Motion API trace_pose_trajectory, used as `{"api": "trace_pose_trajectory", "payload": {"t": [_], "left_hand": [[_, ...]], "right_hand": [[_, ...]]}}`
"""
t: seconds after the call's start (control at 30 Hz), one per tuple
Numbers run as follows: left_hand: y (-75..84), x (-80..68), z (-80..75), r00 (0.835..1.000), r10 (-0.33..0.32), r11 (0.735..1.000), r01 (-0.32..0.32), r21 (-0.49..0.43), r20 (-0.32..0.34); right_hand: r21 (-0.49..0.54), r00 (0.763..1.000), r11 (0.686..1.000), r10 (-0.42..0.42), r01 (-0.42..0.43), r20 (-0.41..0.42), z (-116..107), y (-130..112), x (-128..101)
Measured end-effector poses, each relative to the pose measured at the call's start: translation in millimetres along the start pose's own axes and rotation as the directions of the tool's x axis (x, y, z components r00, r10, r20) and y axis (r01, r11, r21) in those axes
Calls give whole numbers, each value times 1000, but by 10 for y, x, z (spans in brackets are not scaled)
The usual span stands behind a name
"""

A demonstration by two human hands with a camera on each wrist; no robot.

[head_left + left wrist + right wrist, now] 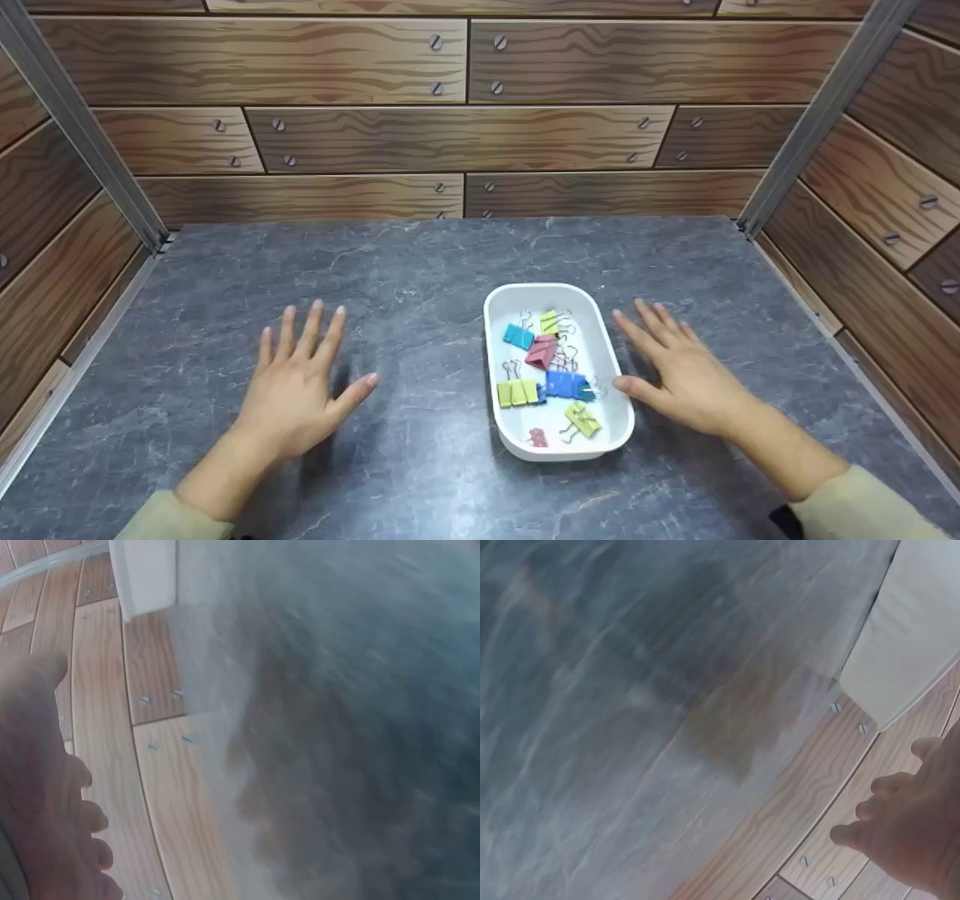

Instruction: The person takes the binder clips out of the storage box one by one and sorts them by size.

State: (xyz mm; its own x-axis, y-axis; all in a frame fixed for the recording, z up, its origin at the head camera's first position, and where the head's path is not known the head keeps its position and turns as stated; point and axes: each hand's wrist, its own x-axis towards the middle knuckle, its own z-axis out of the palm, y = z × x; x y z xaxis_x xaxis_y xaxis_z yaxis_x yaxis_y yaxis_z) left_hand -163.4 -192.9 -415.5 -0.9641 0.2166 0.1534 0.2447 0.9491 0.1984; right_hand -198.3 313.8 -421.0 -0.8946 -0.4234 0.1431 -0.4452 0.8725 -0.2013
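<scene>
A white oval tray point(499, 304) sits on the grey stone table point(420, 270), right of centre. It holds several binder clips: blue point(564, 384), yellow point(517, 392), pink point(541, 351) and a teal one point(518, 336). My left hand point(296, 379) hovers flat over the table left of the tray, fingers spread and straight, holding nothing. My right hand point(679, 367) is just right of the tray, fingers straight, thumb close to the tray's rim. In the wrist views the left hand point(45, 802) and right hand point(911, 829) show blurred, with the white tray point(146, 574) point(911, 645) beyond.
Wood-panel walls point(465, 135) with screws enclose the table at the back and both sides, with metal corner posts point(75, 127). Bare table surface lies in front of and behind the tray.
</scene>
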Motion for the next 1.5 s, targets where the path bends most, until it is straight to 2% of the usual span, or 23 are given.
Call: {"api": "trace_pose_trajectory", "payload": {"t": [0.2, 0.37, 0.63, 0.73, 0.87, 1.13, 1.23, 1.3, 1.37, 1.43, 1.5], "left_hand": [[201, 171, -19, 997, 70, 997, -70, -11, -20], [415, 335, -51, 988, 146, 988, -148, -38, -47], [770, 596, -55, 961, 272, 948, -276, -155, -51], [885, 697, -24, 947, 317, 920, -319, -229, -45], [1025, 812, 31, 934, 357, 875, -344, -341, -26], [1202, 987, 148, 930, 369, 797, -311, -518, 9], [1223, 1047, 183, 923, 385, 752, -304, -585, 15], [1236, 1087, 208, 914, 405, 712, -306, -632, 14], [1252, 1127, 233, 909, 417, 686, -293, -666, 29], [1265, 1163, 276, 897, 439, 672, -295, -679, 44], [1274, 1192, 329, 882, 466, 674, -304, -673, 67]], "right_hand": [[23, 999, 999, -40, 40, 10, 84, -50, 28], [40, 997, 997, -71, 70, 39, 143, -54, 55], [76, 994, 994, -82, 77, 66, 171, -58, 95], [87, 994, 993, -85, 79, 72, 181, -59, 100], [88, 993, 992, -98, 93, 62, 185, -54, 98], [116, 993, 990, -94, 85, 68, 182, -44, 68], [129, 993, 989, -84, 73, 78, 183, -47, 65], [132, 993, 989, -79, 68, 84, 179, -46, 67], [134, 994, 989, -76, 64, 84, 177, -43, 70], [137, 993, 989, -75, 62, 86, 185, -42, 69], [141, 994, 988, -71, 58, 88, 201, -42, 62]]}}
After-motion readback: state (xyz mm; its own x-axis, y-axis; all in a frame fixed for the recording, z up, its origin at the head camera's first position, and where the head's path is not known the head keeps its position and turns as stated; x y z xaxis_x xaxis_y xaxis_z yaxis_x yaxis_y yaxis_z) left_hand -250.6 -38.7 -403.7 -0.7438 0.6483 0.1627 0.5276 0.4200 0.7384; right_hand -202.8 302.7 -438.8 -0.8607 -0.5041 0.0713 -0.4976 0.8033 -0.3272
